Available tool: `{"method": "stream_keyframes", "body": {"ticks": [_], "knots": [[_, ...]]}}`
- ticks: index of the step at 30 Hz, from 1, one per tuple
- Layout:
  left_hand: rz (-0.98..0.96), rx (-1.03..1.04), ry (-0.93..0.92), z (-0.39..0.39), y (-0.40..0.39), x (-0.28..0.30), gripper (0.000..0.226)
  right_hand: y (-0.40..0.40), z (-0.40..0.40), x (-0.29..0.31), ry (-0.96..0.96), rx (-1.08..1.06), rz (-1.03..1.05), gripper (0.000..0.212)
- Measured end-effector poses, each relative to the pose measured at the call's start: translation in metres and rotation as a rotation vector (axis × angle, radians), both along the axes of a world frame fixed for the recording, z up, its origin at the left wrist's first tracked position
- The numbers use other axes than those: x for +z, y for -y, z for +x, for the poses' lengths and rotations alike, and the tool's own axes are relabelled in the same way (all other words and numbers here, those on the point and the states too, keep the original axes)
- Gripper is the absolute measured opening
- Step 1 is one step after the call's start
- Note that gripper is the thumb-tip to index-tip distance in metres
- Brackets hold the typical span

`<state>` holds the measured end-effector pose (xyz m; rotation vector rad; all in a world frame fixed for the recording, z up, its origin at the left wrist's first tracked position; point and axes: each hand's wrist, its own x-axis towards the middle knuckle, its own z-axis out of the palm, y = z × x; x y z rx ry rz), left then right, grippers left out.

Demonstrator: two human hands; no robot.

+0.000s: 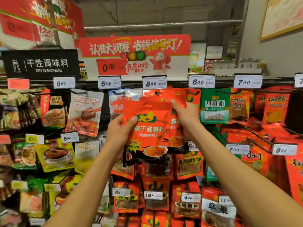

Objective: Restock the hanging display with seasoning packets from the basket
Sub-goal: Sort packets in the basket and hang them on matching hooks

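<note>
Left hand [120, 130] grips the front red seasoning packet [147, 126] before the hanging display [180, 99], while the right hand [185, 115] seemingly pinches a second packet [176, 136] just behind it.

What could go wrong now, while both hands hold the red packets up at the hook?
The left hand grips several stacked red packets; one could slip out. The right hand covers their right edge, and the hook is not clearly visible, so the holes may miss it. Neighbouring hanging packets sit close and could be knocked.
</note>
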<state>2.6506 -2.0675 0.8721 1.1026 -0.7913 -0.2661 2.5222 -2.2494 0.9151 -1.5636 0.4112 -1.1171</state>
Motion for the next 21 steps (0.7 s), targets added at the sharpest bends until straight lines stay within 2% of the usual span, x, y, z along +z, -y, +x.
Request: {"method": "stream_keyframes", "body": {"ticks": [8,19,21], "knots": [[0.038,0.052,-0.053,0.018,0.017,0.018,0.012,0.006,0.042,0.024,-0.025,0.04,0.156,0.022],[0.036,0.04,-0.11,0.03,0.026,0.017,0.016,0.011,0.052,0.029,-0.09,-0.01,0.169,0.006],[0.046,0.049,-0.118,0.032,0.028,0.017,0.015,0.013,0.053,0.029,-0.118,-0.034,0.157,0.012]]}}
